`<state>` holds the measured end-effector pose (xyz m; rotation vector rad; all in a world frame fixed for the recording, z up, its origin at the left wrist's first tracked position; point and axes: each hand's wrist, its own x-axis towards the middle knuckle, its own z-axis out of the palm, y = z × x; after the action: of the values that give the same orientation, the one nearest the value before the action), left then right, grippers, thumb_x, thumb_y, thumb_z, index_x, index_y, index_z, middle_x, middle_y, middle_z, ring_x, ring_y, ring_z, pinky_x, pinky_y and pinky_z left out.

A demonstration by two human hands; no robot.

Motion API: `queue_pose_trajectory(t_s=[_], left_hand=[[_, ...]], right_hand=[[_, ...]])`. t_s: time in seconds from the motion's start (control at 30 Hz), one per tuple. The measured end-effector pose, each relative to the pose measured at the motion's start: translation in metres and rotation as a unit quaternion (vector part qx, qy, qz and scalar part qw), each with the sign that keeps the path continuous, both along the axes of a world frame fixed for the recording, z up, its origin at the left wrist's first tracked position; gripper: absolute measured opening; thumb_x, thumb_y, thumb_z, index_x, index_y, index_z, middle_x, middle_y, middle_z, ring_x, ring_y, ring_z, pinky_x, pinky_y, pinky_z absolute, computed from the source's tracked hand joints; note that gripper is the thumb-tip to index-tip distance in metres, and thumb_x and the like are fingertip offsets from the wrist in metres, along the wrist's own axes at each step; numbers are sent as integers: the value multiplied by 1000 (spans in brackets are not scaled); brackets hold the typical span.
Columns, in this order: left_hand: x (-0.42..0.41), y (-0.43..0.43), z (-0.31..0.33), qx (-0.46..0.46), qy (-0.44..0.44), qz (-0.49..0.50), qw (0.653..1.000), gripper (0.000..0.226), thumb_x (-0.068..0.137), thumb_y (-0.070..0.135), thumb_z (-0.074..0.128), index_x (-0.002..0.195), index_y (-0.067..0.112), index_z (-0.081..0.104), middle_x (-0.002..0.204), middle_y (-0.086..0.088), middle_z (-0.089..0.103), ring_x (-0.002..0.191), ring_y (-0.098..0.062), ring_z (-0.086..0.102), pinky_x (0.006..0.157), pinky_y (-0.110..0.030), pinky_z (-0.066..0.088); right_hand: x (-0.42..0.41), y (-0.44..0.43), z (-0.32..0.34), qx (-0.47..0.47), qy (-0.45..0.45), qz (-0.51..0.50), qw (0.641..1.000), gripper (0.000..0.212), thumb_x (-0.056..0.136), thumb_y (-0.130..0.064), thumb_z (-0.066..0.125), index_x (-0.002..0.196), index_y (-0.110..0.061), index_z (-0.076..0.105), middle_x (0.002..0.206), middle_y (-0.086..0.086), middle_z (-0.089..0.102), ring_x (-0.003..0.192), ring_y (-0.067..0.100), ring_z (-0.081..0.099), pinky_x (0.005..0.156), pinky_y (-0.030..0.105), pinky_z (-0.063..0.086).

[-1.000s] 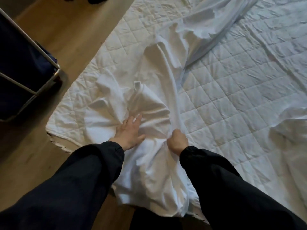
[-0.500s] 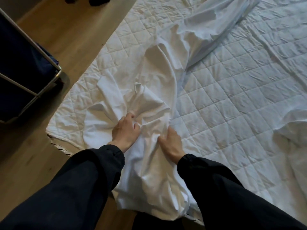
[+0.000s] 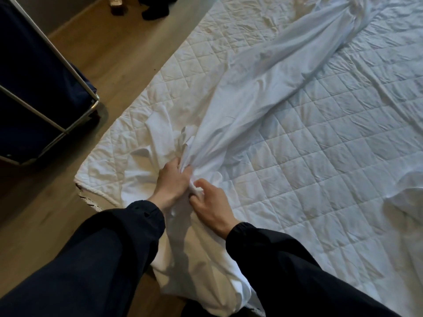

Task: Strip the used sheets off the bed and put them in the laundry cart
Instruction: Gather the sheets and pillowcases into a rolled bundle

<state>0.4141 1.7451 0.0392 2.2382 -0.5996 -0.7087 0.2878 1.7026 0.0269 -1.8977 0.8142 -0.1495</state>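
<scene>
A white used sheet (image 3: pixel 263 81) stretches in a long rumpled band from the far top of the bed down to its near corner, where a bunched part hangs over the edge. My left hand (image 3: pixel 172 181) is shut on a gathered fold of the sheet. My right hand (image 3: pixel 211 203) grips the same bunch right beside it, fingers curled into the cloth. Under the sheet lies the quilted white mattress pad (image 3: pixel 332 138). The laundry cart (image 3: pixel 34 88), dark blue fabric on a metal frame, stands on the floor to the left of the bed corner.
Wooden floor (image 3: pixel 119 56) runs between the cart and the bed. Dark shoes or feet (image 3: pixel 155 8) show at the top edge on the floor. More loose white cloth (image 3: pixel 409 191) lies at the bed's right edge.
Both hands have closed on the sheet and drawn together. The sheet is now pulled into a tighter band toward the near corner, and the view has shifted slightly.
</scene>
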Motion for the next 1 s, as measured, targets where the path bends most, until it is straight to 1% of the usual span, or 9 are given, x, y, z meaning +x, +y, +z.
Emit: queue_pose_trajectory(t_s=[0.1, 0.17, 0.3, 0.47, 0.57, 0.63, 0.7, 0.83, 1.0], left_hand=[[-2, 8, 7, -45, 81, -32, 995, 23, 93, 40, 55, 90, 18, 64, 76, 2, 62, 67, -15, 58, 58, -29, 48], [4, 12, 5, -3, 72, -46, 996, 33, 92, 43, 55, 111, 17, 63, 96, -2, 65, 83, -18, 63, 71, -35, 55], [24, 12, -11, 168, -11, -82, 982, 82, 83, 52, 61, 148, 22, 22, 148, -13, 32, 135, -32, 32, 109, -45, 33], [21, -1, -24, 123, 115, -8, 986, 103, 87, 42, 65, 149, 5, -9, 157, -18, 13, 143, -32, 21, 113, -40, 26], [26, -5, -32, 83, 125, 58, 987, 86, 84, 36, 68, 141, -6, 19, 140, -21, 42, 124, -34, 47, 102, -43, 42], [30, -5, -33, 64, 108, 79, 989, 41, 85, 24, 64, 110, -3, 46, 108, -15, 57, 97, -30, 56, 81, -36, 49], [34, -5, -31, 41, 87, 60, 994, 16, 88, 16, 54, 79, 4, 48, 80, -8, 51, 77, -26, 49, 64, -31, 39], [23, -8, -11, 26, 12, 30, 999, 36, 89, 12, 42, 54, 13, 36, 56, -3, 35, 57, -23, 30, 52, -31, 24], [-12, -8, 14, -16, -32, -31, 999, 37, 85, 22, 43, 50, 9, 43, 51, 0, 40, 50, -13, 34, 48, -30, 30]], right_hand=[[-9, -3, -4, -36, 29, -92, 995, 11, 90, -24, 52, 91, -13, 55, 84, 15, 65, 85, 34, 58, 66, 35, 33], [-21, -10, -7, -31, 53, -165, 984, 13, 94, -24, 47, 88, -13, 49, 87, 19, 63, 87, 36, 57, 65, 34, 27], [-53, -31, -12, 4, 126, -300, 946, 13, 96, -20, 42, 100, -8, 40, 83, 13, 53, 87, 37, 55, 68, 36, 32], [-72, -53, -13, 47, 173, -304, 935, 11, 93, -10, 41, 103, -5, 38, 87, 11, 51, 81, 31, 49, 67, 34, 32], [-72, -46, -13, 35, 156, -280, 946, 15, 99, -21, 42, 101, -6, 39, 83, 6, 50, 77, 27, 47, 66, 33, 33], [-73, -41, -13, 20, 165, -268, 949, 26, 99, -32, 42, 95, -7, 45, 80, 3, 50, 77, 25, 48, 66, 33, 33], [-80, -40, -13, -12, 191, -264, 945, 33, 99, -37, 42, 85, -8, 48, 76, 3, 50, 77, 27, 49, 65, 33, 32], [-115, -47, -12, -79, 261, -286, 918, 34, 100, -35, 40, 95, -5, 55, 92, 16, 58, 93, 36, 56, 70, 33, 33], [-188, -63, -9, -84, 353, -377, 852, 40, 100, -35, 38, 112, -2, 57, 111, 27, 59, 105, 42, 56, 87, 42, 42]])
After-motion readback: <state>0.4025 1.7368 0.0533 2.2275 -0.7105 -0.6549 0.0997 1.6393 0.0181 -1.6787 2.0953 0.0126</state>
